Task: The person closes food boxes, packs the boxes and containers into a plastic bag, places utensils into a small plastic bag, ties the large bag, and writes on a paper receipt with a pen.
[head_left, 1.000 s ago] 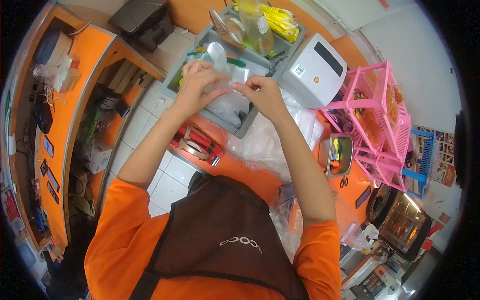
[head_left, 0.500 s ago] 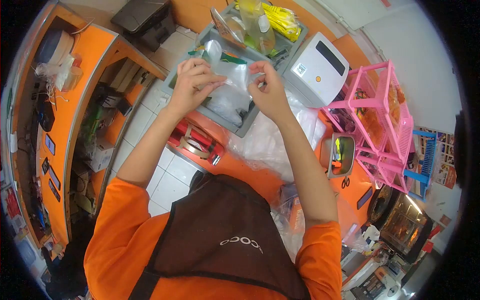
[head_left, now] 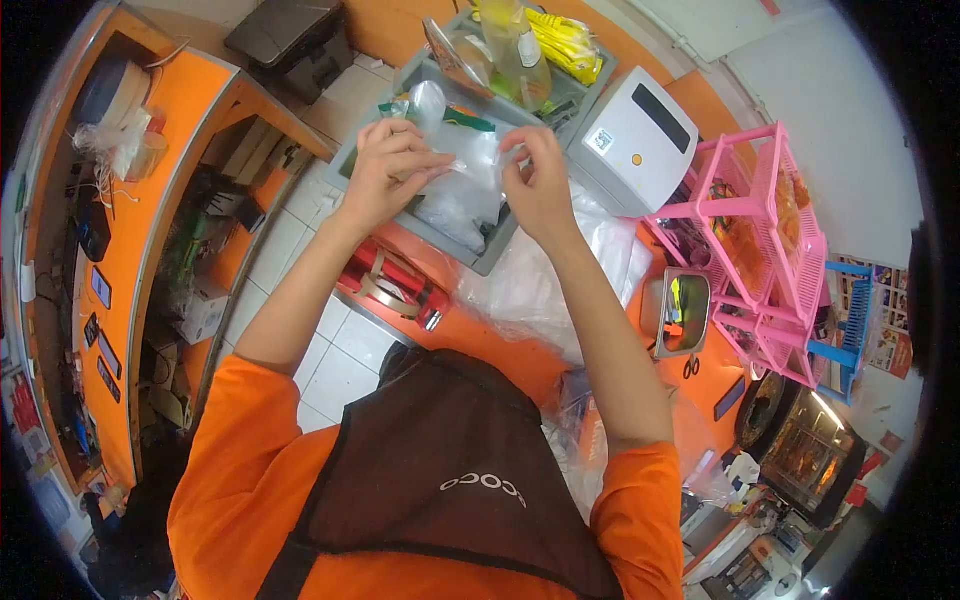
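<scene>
Over the grey crate [head_left: 478,262], my left hand [head_left: 388,178] pinches one side of a clear plastic bag [head_left: 478,158] between thumb and fingers. My right hand [head_left: 540,188] is closed at the bag's other side, with thumb and forefinger together. The film stretches between the two hands. Below it, more crumpled clear plastic lies in the crate, and a green-edged packet [head_left: 468,120] shows just behind the bag. Which layer is the bag's edge I cannot tell.
A bottle [head_left: 532,75] and yellow packaging [head_left: 565,45] fill the crate's far end. Right of it stand a white machine [head_left: 632,140], a pink rack [head_left: 765,240] and a steel container [head_left: 682,312]. Clear plastic sheets [head_left: 545,285] cover part of the orange table; a red object [head_left: 392,285] lies nearby.
My right hand has shifted very slightly, its fingers a little more curled at the bag's side. My left hand and the bag stay nearly where they were.
</scene>
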The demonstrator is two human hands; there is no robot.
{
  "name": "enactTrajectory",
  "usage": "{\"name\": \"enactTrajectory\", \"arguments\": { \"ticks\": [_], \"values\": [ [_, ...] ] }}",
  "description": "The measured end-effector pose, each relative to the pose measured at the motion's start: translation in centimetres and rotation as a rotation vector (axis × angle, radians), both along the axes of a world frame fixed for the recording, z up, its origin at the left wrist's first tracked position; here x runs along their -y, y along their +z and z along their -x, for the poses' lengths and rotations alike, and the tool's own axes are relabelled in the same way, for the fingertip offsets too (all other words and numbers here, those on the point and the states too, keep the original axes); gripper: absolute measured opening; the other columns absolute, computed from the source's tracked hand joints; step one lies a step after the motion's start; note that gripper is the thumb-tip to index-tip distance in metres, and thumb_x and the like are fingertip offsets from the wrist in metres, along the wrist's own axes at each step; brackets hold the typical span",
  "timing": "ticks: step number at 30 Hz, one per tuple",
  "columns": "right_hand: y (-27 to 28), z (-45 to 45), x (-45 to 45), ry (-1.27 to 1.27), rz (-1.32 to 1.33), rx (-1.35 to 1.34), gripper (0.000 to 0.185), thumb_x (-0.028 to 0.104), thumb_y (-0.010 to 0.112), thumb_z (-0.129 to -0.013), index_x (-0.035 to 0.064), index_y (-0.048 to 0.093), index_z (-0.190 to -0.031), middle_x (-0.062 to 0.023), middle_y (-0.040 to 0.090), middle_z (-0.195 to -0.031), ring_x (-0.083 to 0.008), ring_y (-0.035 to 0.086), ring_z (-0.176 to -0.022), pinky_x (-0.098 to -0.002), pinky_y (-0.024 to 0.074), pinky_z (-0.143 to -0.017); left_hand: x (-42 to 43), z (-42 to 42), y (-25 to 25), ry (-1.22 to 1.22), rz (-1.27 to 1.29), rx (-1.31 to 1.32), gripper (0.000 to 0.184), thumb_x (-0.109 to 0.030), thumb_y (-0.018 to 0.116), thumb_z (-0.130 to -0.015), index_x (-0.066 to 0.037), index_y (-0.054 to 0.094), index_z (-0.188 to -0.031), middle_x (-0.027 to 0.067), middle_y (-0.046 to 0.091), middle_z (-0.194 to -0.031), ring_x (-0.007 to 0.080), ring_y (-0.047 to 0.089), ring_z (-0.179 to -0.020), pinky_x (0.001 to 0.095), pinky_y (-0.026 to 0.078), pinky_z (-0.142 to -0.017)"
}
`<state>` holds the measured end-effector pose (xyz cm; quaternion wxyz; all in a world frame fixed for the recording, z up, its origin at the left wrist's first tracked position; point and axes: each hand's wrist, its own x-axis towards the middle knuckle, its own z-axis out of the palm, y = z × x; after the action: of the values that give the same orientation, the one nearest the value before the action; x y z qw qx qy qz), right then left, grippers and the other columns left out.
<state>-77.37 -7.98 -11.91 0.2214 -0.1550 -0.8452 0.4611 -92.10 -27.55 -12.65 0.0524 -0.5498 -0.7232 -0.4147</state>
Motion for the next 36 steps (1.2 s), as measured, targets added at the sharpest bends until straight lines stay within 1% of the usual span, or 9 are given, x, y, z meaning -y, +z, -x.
{"name": "enactTrajectory", "arguments": {
  "ticks": [4,7,10,16,19,25,31,34,36],
  "values": [
    [0.7,-0.4,1.3,0.058,-0.261,-0.009,0.014,0.014,0.076,-0.081,0.0110,0.073,-0.095,-0.0118,0.055,-0.128,-0.0264,0.050,-0.116,-0.0393,0.0427,-0.101,-0.2,-0.1,0.1,0.000,0.008,-0.004,0.028,-0.012,0.080,-0.077,-0.021,0.082,-0.104,-0.0040,0.065,-0.089,0.0213,0.057,-0.107,0.0405,0.035,-0.098],
    [-0.2,-0.3,1.1,0.067,-0.185,0.067,0.013,0.017,0.078,-0.080,0.0103,0.074,-0.091,-0.0142,0.054,-0.130,-0.0325,0.048,-0.124,-0.0427,0.0378,-0.108,-0.3,-0.2,0.0,-0.001,0.002,-0.008,0.028,-0.013,0.080,-0.077,-0.020,0.082,-0.104,-0.0039,0.065,-0.088,0.0212,0.057,-0.107,0.0405,0.035,-0.098],
    [-0.2,-0.4,1.0,0.020,-0.164,0.056,0.014,0.018,0.081,-0.079,0.0101,0.075,-0.089,-0.0144,0.055,-0.128,-0.0318,0.049,-0.124,-0.0423,0.0382,-0.108,-0.3,-0.1,0.0,0.000,0.004,-0.008,0.027,-0.013,0.080,-0.077,-0.020,0.082,-0.104,-0.0038,0.065,-0.088,0.0214,0.057,-0.106,0.0407,0.035,-0.098],
    [-1.2,-0.8,-0.1,-0.030,-0.025,0.077,0.018,0.021,0.084,-0.080,0.0093,0.075,-0.090,-0.0091,0.057,-0.120,-0.0206,0.055,-0.106,-0.0312,0.0452,-0.084,-0.3,0.1,-0.1,0.014,-0.008,0.011,0.025,-0.016,0.081,-0.077,-0.020,0.082,-0.101,-0.0032,0.065,-0.087,0.0216,0.058,-0.108,0.0429,0.034,-0.101],
    [-0.7,-0.8,-0.6,-0.017,0.032,0.124,0.020,0.022,0.085,-0.079,0.0083,0.075,-0.090,-0.0052,0.059,-0.110,-0.0160,0.056,-0.098,-0.0286,0.0432,-0.074,-0.3,0.3,-0.3,0.019,0.002,-0.002,0.023,-0.017,0.081,-0.077,-0.021,0.082,-0.100,-0.0032,0.065,-0.087,0.0227,0.058,-0.113,0.0443,0.033,-0.102],
    [-0.6,-0.9,-0.3,-0.006,0.001,0.070,0.016,0.018,0.081,-0.081,0.0070,0.072,-0.086,-0.0013,0.063,-0.091,-0.0125,0.053,-0.084,-0.0277,0.0419,-0.070,-0.6,0.1,0.1,0.044,-0.011,-0.162,0.018,-0.020,0.082,-0.078,-0.022,0.080,-0.095,-0.0040,0.065,-0.089,0.0231,0.056,-0.123,0.0507,0.029,-0.106],
    [-0.4,-0.5,0.4,-0.008,0.130,0.071,0.017,0.014,0.079,-0.081,0.0061,0.064,-0.084,0.0013,0.062,-0.084,-0.0084,0.052,-0.071,-0.0267,0.0414,-0.063,-0.9,-1.0,0.5,0.035,0.039,-0.167,0.016,-0.026,0.085,-0.075,-0.019,0.076,-0.087,-0.0046,0.066,-0.097,0.0236,0.055,-0.124,0.0544,0.026,-0.109],
    [-0.7,-0.4,0.5,-0.066,0.195,0.036,0.017,0.011,0.076,-0.081,0.0045,0.062,-0.088,-0.0007,0.062,-0.088,-0.0111,0.056,-0.080,-0.0281,0.0434,-0.066,-1.1,-1.0,0.5,0.049,0.032,-0.150,0.017,-0.025,0.085,-0.075,-0.018,0.076,-0.086,-0.0045,0.066,-0.098,0.0239,0.055,-0.124,0.0537,0.026,-0.109],
    [0.1,-0.4,1.1,-0.169,-0.010,-0.070,0.017,0.008,0.074,-0.081,0.0034,0.062,-0.092,-0.0040,0.062,-0.092,-0.0152,0.058,-0.087,-0.0301,0.0453,-0.071,-1.0,-0.9,1.1,0.054,0.011,-0.133,0.016,-0.024,0.084,-0.075,-0.018,0.076,-0.088,-0.0046,0.066,-0.098,0.0239,0.055,-0.123,0.0530,0.026,-0.109]
  ]
}}
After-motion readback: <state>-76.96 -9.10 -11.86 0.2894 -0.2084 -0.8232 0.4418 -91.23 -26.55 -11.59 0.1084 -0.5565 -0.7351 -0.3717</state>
